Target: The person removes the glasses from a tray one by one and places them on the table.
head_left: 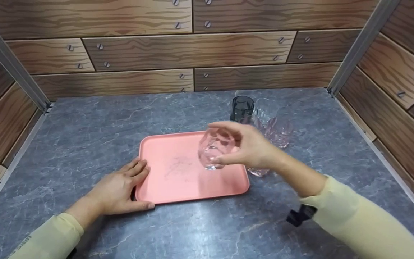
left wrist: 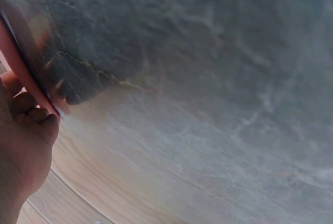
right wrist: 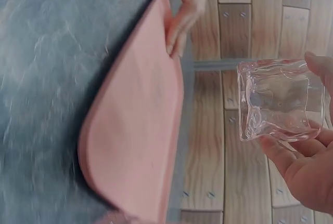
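A pink rectangular tray (head_left: 182,187) lies flat on the table. My left hand (head_left: 119,190) grips its near left corner, fingers over the left rim and thumb along the front edge. Above the tray's right part, my right hand (head_left: 259,147) holds a clear drinking glass (head_left: 210,149) between thumb and fingers. The right wrist view shows the glass (right wrist: 278,99) with squarish, wavy walls. Beyond the right hand stand a dark glass (head_left: 242,108) and a pinkish clear glass (head_left: 279,133). Another clear glass (head_left: 259,172) is partly hidden beneath the right hand.
The table (head_left: 95,118) has a grey marble-look top. Wood-patterned panels (head_left: 192,52) close it in at the back and on both sides, with metal posts (head_left: 358,39) at the rear corners.
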Tool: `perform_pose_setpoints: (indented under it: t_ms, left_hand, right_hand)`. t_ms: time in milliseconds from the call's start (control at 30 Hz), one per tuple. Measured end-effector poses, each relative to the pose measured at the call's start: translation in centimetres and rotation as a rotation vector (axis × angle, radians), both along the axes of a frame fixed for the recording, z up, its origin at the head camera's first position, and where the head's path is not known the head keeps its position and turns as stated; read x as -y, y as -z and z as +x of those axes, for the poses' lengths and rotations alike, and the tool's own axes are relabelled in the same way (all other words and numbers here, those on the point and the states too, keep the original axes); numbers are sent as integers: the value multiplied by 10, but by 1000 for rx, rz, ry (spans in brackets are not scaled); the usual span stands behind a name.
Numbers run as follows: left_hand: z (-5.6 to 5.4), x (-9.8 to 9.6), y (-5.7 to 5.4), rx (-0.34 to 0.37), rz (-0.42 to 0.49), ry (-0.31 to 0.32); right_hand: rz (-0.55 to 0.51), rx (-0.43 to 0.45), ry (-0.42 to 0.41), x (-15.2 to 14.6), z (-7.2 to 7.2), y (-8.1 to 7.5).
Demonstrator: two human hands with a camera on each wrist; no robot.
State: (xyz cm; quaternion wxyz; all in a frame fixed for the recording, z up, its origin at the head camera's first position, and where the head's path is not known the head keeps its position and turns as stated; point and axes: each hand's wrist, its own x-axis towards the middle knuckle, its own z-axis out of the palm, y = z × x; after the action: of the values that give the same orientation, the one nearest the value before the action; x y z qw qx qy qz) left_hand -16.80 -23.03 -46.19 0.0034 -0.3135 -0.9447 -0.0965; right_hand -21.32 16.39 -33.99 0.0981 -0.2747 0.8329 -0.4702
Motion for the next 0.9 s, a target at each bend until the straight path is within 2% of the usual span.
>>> perform_pose_setpoints:
  t_ms: [333, 667, 900]
  left_hand:
    - [0, 2, 2, -3, 6, -4]
    - [0, 2, 3, -7, 7, -9]
    - [-1, 1, 2, -10, -1, -7]
  right_hand:
    - [7, -58, 82, -52, -7, -14]
    - [29, -100, 191, -100, -10, -17]
    - [27, -127, 230, -137, -10, -15]
